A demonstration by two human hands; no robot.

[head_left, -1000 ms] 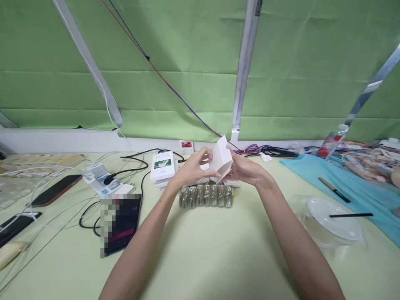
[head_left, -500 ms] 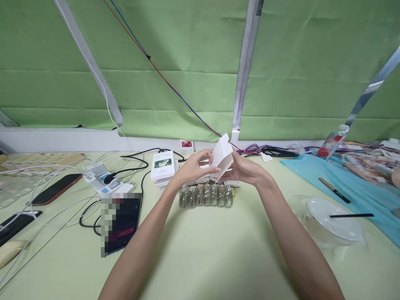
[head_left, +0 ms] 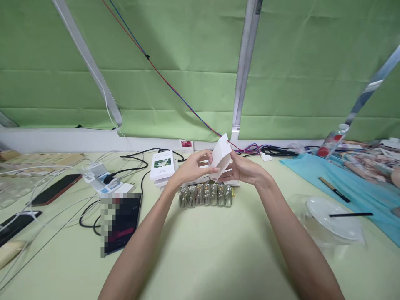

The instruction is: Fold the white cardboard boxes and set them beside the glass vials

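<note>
Between my hands a small white cardboard box [head_left: 220,152] is held up, tilted, with an open end turned toward me. My left hand [head_left: 197,166] grips its left side, thumb in front and fingers behind. From the right, my right hand [head_left: 242,167] has its fingers closed round the box's other side, partly hidden by it. Just below lies a row of several small clear-wrapped packets [head_left: 205,196] with dark greenish contents. A white box with a flower picture [head_left: 162,164] rests on other white boxes left of my left hand. More white boxes behind the packets are mostly hidden.
On the left lie a dark tablet [head_left: 125,223], phones [head_left: 56,189] and a power strip [head_left: 108,179] among tangled cables. To the right are a lidded plastic bowl [head_left: 333,218], a blue cloth [head_left: 312,166], a cutter knife [head_left: 334,189] and a bottle [head_left: 333,141]. A green curtain hangs behind.
Almost nothing differs. Both hands keep the white box in nearly the same place and tilt, and the packets stay where they were.
</note>
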